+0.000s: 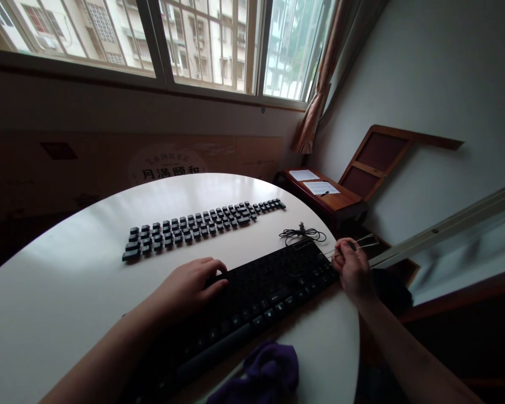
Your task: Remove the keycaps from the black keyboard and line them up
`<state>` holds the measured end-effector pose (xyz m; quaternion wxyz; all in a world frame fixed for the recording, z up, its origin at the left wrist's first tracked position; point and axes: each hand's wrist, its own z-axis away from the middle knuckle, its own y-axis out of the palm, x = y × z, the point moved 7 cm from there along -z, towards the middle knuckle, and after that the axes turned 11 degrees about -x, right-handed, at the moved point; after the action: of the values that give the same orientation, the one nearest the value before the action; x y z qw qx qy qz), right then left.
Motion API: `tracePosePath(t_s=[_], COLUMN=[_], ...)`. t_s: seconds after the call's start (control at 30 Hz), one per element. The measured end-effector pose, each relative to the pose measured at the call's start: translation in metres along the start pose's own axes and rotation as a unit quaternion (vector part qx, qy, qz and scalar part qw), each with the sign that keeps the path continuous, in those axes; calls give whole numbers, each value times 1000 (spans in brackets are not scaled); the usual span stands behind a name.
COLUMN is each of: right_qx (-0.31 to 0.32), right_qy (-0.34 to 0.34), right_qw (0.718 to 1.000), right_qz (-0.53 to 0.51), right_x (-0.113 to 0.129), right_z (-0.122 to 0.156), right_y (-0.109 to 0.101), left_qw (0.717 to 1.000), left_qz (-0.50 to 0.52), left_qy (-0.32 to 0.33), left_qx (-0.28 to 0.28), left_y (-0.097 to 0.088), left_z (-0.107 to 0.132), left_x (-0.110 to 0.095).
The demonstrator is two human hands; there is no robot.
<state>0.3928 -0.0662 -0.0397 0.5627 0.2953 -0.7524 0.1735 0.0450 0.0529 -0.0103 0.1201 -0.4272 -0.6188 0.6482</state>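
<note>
A black keyboard (256, 280) lies at a slant on the white round table, its upper rows bare of keycaps and the lower rows still carrying theirs. My left hand (200, 280) grips its far edge, thumb on top and fingers curled. At the keyboard's right end, my right hand (353, 272) is closed round a wire keycap puller (367, 241); the thin wires stick out on both sides of the fist. Beyond the keyboard, loose black keycaps (193, 227) are laid out in rows. The coiled cable (302, 232) rests behind the keyboard's right part.
A purple cloth (267, 367) lies crumpled near the front of the white table (59, 280). Past the table's right edge, a wooden chair (340, 196) holds paper sheets (321, 187) and a pen. A cardboard box (252, 151) stands below the window.
</note>
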Motion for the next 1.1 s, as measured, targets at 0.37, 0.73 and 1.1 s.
tracePosePath(t_s=[0.37, 0.73, 1.1], right_qx=[159, 411, 463], right_qy=[-194, -384, -409], right_qw=[968, 826, 786], right_qz=[0, 29, -10], right_x=[110, 152, 137], right_z=[7, 65, 92], right_y=[69, 202, 200], left_qw=[1000, 977, 965], left_qz=[15, 196, 250], left_qy=[-3, -58, -25], left_qx=[-8, -64, -70], left_y=[-2, -19, -31], left_z=[1, 0, 3], left_x=[-1, 5, -9])
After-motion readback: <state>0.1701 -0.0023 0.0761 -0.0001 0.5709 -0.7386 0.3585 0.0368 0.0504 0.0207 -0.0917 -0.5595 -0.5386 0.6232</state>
